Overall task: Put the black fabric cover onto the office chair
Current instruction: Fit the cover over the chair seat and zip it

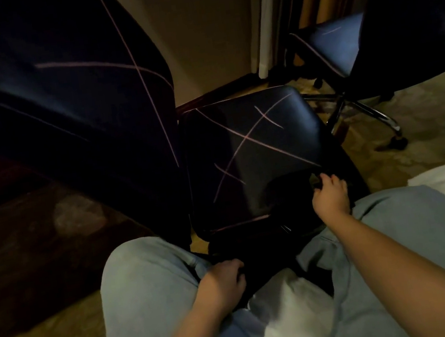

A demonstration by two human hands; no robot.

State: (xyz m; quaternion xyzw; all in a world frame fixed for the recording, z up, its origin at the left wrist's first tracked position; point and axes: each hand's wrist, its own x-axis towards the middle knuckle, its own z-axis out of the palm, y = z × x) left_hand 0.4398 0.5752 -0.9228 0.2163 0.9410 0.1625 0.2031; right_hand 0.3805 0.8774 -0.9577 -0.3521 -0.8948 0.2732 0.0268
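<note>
Limp black cover (263, 254) bunched in left hand (221, 284) grip, right hand (330, 195) pinching it (fingers curled), glossy seat (247, 150)

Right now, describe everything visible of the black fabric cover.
The black fabric cover is dark, slightly shiny cloth crossed by thin pink lines. It lies stretched over the seat of the office chair, while its near edge hangs bunched between the person's knees. The left hand grips that loose part; the right hand pinches it at the seat's near right corner.
</note>
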